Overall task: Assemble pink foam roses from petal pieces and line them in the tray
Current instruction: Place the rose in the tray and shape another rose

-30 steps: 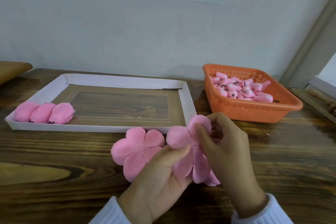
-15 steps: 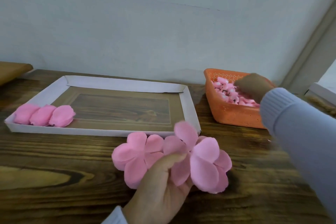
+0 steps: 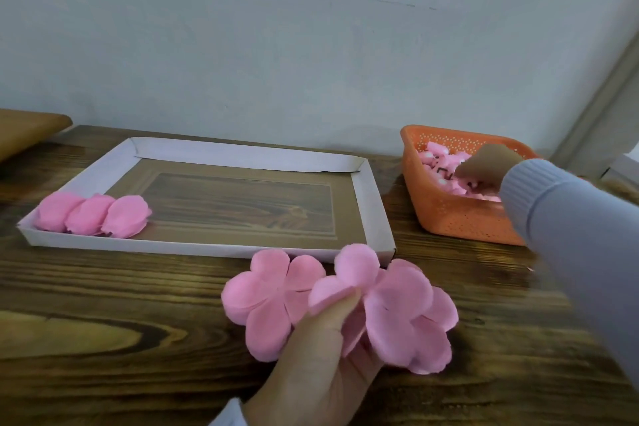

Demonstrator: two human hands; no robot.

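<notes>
Small handcraft work spot; home or workshop cannot be told. Work is laid out on a dark wood-grain counter (image 3: 103, 339) set against a plain pale wall (image 3: 311, 45). A folded white card tray (image 3: 242, 152) is placed mid-counter; three finished pink roses (image 3: 93, 214) are lined in its left end. Right of the tray, small pink parts are kept in an orange perforated basket (image 3: 460, 218). Loose petal pieces (image 3: 269, 301) are seen just in front of the tray.
</notes>
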